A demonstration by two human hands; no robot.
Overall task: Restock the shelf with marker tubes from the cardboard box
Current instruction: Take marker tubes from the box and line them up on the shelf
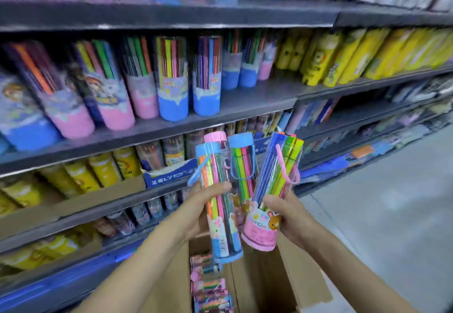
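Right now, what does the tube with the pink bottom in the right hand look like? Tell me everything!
The pink-bottomed marker tube is a clear plastic cylinder with a pink base and a thin pink carry loop down its side. Blue, green, yellow and orange markers stand packed inside. A pink label with a cartoon bear wraps the lower part. It tilts, top leaning right, above the open cardboard box. The right hand grips it low, and it seems to touch the neighbouring tubes in the left hand.

I see yellow pencil cases (343, 57) standing on the right, yellow tubes (103, 170) on a lower level, and a blue carton (169, 176) beside them. The grey floor (392, 214) is at right.
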